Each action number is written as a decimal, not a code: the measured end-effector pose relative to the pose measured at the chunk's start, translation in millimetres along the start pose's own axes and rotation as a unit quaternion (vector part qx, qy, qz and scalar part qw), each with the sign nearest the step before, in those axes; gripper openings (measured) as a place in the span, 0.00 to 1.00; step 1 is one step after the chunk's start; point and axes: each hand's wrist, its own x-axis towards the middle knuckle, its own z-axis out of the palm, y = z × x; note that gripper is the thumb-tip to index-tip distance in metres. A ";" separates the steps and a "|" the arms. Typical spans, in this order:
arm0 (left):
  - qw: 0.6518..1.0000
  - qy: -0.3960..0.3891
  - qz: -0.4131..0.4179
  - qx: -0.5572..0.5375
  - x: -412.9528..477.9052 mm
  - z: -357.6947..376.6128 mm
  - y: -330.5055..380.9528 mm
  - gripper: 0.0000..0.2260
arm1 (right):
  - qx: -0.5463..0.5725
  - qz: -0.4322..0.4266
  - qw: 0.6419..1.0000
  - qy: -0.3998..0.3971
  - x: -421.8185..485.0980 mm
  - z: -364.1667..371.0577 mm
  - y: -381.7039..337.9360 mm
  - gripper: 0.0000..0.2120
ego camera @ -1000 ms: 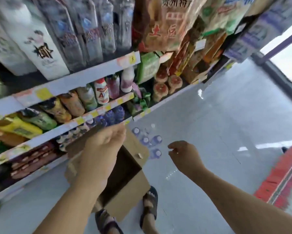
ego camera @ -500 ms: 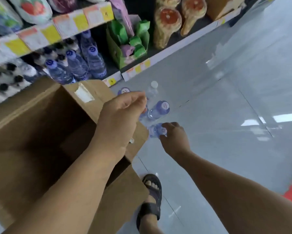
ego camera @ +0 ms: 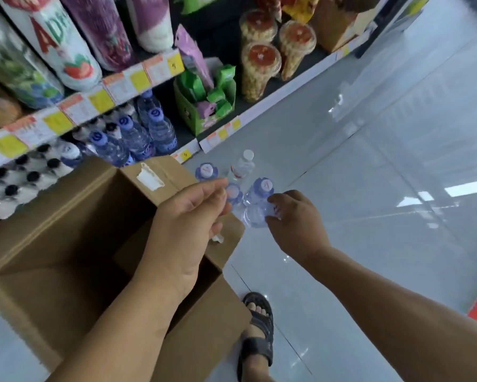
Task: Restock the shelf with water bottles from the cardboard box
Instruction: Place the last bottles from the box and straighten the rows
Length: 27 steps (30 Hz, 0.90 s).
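On my far left the shelf (ego camera: 74,111) carries a row of blue-capped shelved bottles (ego camera: 138,136) on its lowest level, upright behind the price strip. Just in front of it the cardboard box (ego camera: 66,230) sits on the floor (ego camera: 369,230) with its flaps open. My left hand (ego camera: 185,224) hangs over the box's right flap, fingers loosely bent and nothing held in it. Its thumb and forefinger tips lie right beside a blue cap (ego camera: 233,193), and I cannot tell whether they touch it. Past that hand a small cluster stands on the floor, close to the box and the shelf foot: three bottles show blue caps, and a white-capped bottle (ego camera: 244,164) stands at the back. My right hand (ego camera: 295,219) reaches in from the right, its fingers curled round the top of the water bottle (ego camera: 255,215) nearest me in that cluster, gripping it. Lower down, my sandalled foot (ego camera: 258,332) stands just beside the box's corner.
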 end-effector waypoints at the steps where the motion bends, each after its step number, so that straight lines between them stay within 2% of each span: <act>1: 1.000 -0.005 0.011 0.004 -12.6 0.3 14.4 0.08 | 0.013 -0.014 1.000 0.017 -5.4 -30.3 -17.1 0.12; 5: 0.998 -0.027 0.048 0.007 -71.5 3.5 94.1 0.08 | 0.023 -0.084 0.995 0.055 -29.5 -166.8 -103.9 0.17; 7: 0.995 -0.058 0.073 0.018 -104.0 3.7 142.3 0.08 | 0.010 -0.132 0.989 0.063 -43.0 -236.9 -155.1 0.16; 10: 0.988 -0.089 0.124 0.026 -154.5 0.1 218.4 0.08 | -0.009 -0.159 0.986 0.055 -64.3 -340.2 -237.8 0.15; 12: 0.979 -0.113 0.165 0.038 -191.6 -2.6 272.2 0.10 | -0.009 -0.163 0.985 0.063 -78.9 -408.5 -291.0 0.16; 15: 0.954 -0.172 0.237 0.056 -249.4 -8.2 350.3 0.10 | -0.015 -0.217 0.971 0.098 -101.5 -502.6 -368.6 0.15; 18: 0.922 -0.193 0.325 0.080 -307.1 -21.3 419.5 0.21 | -0.037 -0.260 0.955 0.137 -126.7 -580.7 -444.4 0.23; 21: 0.892 -0.188 0.395 0.113 -361.9 -34.9 476.2 0.22 | -0.030 -0.297 0.942 0.157 -151.6 -641.6 -510.3 0.23; 24: 0.874 -0.159 0.429 0.162 -406.3 -45.8 519.0 0.29 | 0.020 -0.340 0.924 0.171 -170.5 -684.5 -558.3 0.25; 27: 0.867 -0.095 0.450 0.189 -431.9 -56.9 551.0 0.25 | 0.035 -0.367 0.912 0.180 -177.3 -709.4 -593.8 0.25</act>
